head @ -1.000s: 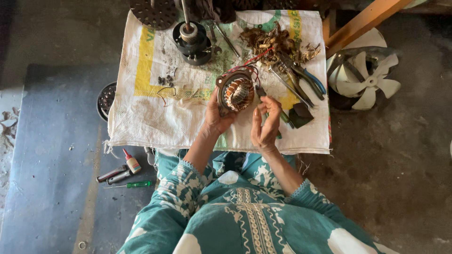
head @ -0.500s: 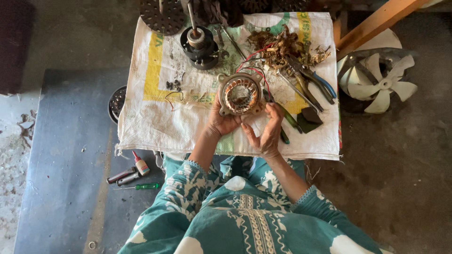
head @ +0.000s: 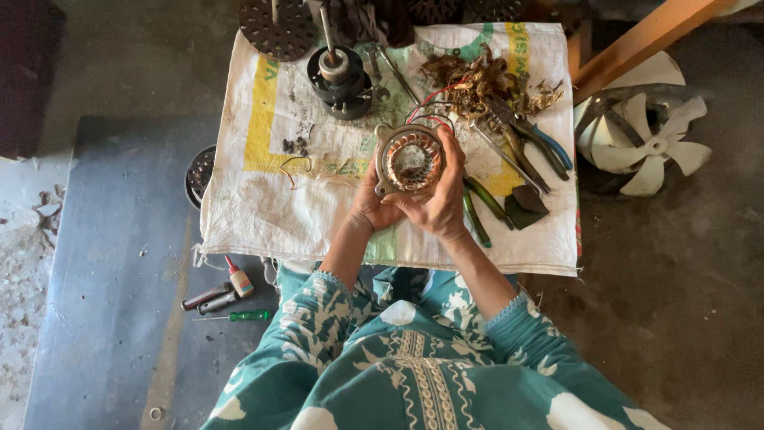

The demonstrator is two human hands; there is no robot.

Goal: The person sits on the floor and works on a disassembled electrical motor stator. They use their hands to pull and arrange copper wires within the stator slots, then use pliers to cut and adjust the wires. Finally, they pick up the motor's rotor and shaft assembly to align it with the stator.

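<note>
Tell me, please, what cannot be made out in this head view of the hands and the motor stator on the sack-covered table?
- Underside of the round motor stator: covered by the left hand and right hand.
- Perforated dark disc at the top: cut off by the frame edge.
- Small dark bits on the white sack: too small to tell.
- Round container at the left: half hidden under the sack.

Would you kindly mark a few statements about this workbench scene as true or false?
1. Both hands hold the round motor coil. True.
2. The left hand grips the pliers. False: the pliers lie on the white sack.
3. The fan blade sits on the sack. False: it rests on the floor beside it.
4. A green screwdriver lies on the floor. True.
5. The right hand is empty. False: it holds the coil.
</note>
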